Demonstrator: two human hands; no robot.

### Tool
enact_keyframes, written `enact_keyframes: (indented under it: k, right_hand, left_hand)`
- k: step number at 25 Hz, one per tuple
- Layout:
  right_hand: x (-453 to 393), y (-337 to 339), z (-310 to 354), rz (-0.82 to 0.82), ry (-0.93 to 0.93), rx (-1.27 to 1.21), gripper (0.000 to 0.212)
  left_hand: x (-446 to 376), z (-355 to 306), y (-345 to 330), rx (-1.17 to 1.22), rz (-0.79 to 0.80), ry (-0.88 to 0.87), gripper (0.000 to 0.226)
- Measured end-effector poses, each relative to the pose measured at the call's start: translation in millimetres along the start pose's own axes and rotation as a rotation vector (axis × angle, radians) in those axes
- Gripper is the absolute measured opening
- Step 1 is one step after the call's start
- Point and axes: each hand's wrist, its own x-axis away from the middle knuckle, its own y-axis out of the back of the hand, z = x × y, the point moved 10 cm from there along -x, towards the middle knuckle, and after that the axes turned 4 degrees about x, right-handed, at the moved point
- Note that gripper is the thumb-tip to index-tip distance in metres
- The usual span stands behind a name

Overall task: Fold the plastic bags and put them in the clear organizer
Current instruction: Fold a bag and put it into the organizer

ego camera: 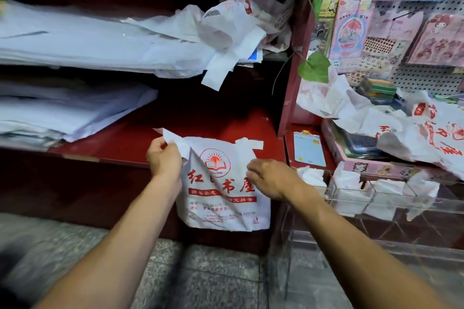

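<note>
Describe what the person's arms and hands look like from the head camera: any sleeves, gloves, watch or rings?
Both forearms are bare right down to the bottom edge of the picture; no sleeve shows. The left hand and right hand wear no gloves. No watch, bracelet or ring is visible on either wrist or on the fingers that show.

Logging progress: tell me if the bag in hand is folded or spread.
Spread, not folded. The bag hangs flat over the shelf edge, full print showing, left hand gripping a handle, right hand on its side.
</note>
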Motion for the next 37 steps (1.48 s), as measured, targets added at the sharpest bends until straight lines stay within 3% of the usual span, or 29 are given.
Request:
enact_keyframes:
  k: [4, 6, 9, 11, 14, 16, 20, 22, 25, 28, 33, 37]
  right_hand:
    - [-17, -13, 1, 0.047, -0.117, 0.054, 0.046]
    - [-23, -17, 1, 0.048, -0.159, 0.044, 0.051]
    - [-32, -18, -3, 0.023, -0.219, 0.019, 0.055]
    - [-37, -21, -8, 0.027, -0.263, 0.002, 0.056]
    - [-44, -23, -9, 0.012, -0.290, 0.012, 0.055]
    - [-44, -14, -3, -0.107, -0.244, 0.014, 0.046]
    - [-39, 10, -29, -0.362, -0.393, -0.368, 0.042]
    - [-42, 13, -43, -0.320, -0.453, -0.480, 0.045]
    - [-54, 12, -45, -0.217, -0.433, -0.879, 0.042]
    - [-74, 17, -47, -0.232, -0.389, -1.153, 0.039]
    - [-92, 14, -38, -0.183, -0.361, -1.090, 0.051]
    - [-91, 52, -30, -0.380, -0.070, -1.134, 0.055]
  left_hand:
    - [-7, -3, 5, -0.046, 0.074, -0.044, 0.011]
    - [-4, -9, 2, -0.227, 0.170, -0.141, 0.025]
    - [21, -32, -16, -0.860, 0.283, -0.617, 0.046]
    - [43, -27, -39, -1.031, 0.465, -0.788, 0.037]
    - [59, 4, -60, -1.194, 0.739, -0.740, 0.034]
    - [59, 21, -65, -1.245, 0.831, -0.657, 0.041]
    - [47, 22, -66, -1.163, 0.795, -0.565, 0.027]
    - [45, 22, -68, -1.145, 0.787, -0.543, 0.021]
    - [45, 21, -70, -1.135, 0.791, -0.554, 0.022]
    - [41, 22, -70, -1.122, 0.794, -0.562, 0.022]
    - [37, 24, -73, -1.127, 0.789, -0.583, 0.025]
    - [35, 25, -74, -1.119, 0.792, -0.600, 0.025]
